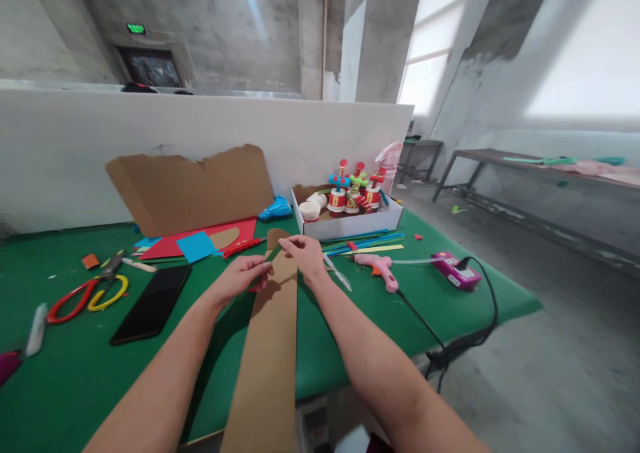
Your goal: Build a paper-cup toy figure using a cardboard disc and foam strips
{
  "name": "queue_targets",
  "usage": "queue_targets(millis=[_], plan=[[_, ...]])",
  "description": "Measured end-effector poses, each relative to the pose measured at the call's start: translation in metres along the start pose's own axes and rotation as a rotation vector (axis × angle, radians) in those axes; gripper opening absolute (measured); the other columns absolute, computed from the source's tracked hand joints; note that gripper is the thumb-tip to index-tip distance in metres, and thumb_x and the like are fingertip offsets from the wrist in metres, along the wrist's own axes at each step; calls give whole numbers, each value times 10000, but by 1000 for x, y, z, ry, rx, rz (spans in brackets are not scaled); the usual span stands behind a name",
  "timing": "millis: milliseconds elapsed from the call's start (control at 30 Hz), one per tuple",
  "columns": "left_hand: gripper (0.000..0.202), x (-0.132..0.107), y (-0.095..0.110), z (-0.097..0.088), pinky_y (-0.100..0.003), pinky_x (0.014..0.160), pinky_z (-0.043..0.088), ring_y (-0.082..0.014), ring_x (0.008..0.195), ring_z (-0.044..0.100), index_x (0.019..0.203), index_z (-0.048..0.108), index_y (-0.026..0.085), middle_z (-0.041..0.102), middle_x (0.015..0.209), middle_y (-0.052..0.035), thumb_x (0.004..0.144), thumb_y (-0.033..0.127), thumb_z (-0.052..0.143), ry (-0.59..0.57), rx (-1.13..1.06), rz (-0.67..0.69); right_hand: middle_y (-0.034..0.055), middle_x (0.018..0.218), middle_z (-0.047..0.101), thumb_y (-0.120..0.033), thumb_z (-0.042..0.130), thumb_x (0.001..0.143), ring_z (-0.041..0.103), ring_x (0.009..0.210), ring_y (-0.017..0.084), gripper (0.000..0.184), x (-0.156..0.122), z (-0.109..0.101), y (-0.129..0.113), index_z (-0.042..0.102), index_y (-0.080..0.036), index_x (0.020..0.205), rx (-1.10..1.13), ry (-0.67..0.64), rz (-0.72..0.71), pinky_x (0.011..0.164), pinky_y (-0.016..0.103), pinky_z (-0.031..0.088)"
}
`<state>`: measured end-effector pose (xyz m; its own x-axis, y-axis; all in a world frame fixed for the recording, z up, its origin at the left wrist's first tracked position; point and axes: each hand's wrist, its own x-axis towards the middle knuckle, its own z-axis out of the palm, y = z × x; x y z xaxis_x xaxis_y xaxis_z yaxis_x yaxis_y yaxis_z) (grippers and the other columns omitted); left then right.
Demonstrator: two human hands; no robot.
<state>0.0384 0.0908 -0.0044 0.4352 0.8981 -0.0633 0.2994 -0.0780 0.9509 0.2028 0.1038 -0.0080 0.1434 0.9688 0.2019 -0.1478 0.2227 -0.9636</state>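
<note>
A short dark green strip [273, 252], probably paper, is pinched at both ends between my two hands. My left hand [243, 278] grips its lower left end, and something red peeks out under those fingers. The upper right end sits between the thumb and fingertips of my right hand [305, 254]. Beneath both hands a long cardboard strip [270, 346] runs from the table towards me. Just right of my right wrist lies a small clear plastic wrapper or tube [337, 272].
On the green table [320, 360] are scissors [107, 273], a phone [151, 304], coloured paper [197, 245] and red-handled pliers or scissors [240, 246]. A pink glue gun [379, 266], its cable trailing, lies right. Behind stand a white box [350, 225] of red-and-white cup figures and a cardboard sheet [200, 190].
</note>
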Motion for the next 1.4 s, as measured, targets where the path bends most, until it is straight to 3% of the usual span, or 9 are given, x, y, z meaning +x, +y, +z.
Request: queue_targets(millis=[167,300,467,633,833,1067,1233,1300,1400], plan=[[370,4,-3,10,-215,455,346,-113,473,468,727,631,167,578,587,-6,745,528,552,141,178,129,2,617,635,-507,635,693,514,528,103,328,4,-6,-4,658,-182,653,-13,150,-83,552,234,437],[336,2,-1,24,-218,563,395,-133,603,506,881,690,188,626,723,-21,801,470,525,-39,240,313,34,639,660,-603,456,810,580,593,130,496,4,-5,-9,663,-191,625,-100,127,-135,594,245,460],[309,2,-3,23,-211,599,390,-149,647,528,732,664,185,620,682,-19,829,439,516,-155,328,327,24,722,681,-522,462,844,577,614,117,404,23,-32,-30,688,-190,796,-339,-25,-165,615,236,451],[300,4,-7,11,-210,578,404,-160,647,566,763,685,201,681,744,-38,810,454,530,-77,268,230,15,760,708,-274,558,808,593,690,137,191,44,-94,-57,725,-185,786,-1388,-392,-195,640,231,394],[297,7,-9,11,-212,567,411,-159,633,569,735,710,201,704,765,-45,792,440,544,-43,258,232,49,799,727,-105,682,645,629,738,190,186,48,-131,-49,756,-216,774,-1674,-550,-105,602,247,369],[289,7,-10,10,-210,550,399,-133,565,526,749,716,198,702,772,-40,795,424,542,-65,251,219,75,908,730,-198,582,792,639,829,204,182,50,-130,-31,748,-232,859,-1763,-533,-155,637,254,389],[274,9,-11,11,-212,510,369,-119,524,496,749,700,194,646,665,-18,778,431,566,23,188,233,114,947,718,-139,510,806,620,918,217,238,50,-127,-46,735,-191,864,-1772,-436,-272,754,276,404],[292,9,-6,11,-211,501,357,-115,510,482,773,688,184,570,567,4,785,444,556,149,117,245,106,971,709,-184,495,823,610,916,218,247,45,-115,-55,720,-192,925,-1658,-331,-347,751,284,412],[301,6,6,8,-197,466,320,-81,468,419,797,640,167,512,546,27,778,460,573,318,-93,268,54,830,708,-275,550,781,588,704,175,212,27,-78,-59,712,-192,891,-1033,-110,-387,655,271,426]])
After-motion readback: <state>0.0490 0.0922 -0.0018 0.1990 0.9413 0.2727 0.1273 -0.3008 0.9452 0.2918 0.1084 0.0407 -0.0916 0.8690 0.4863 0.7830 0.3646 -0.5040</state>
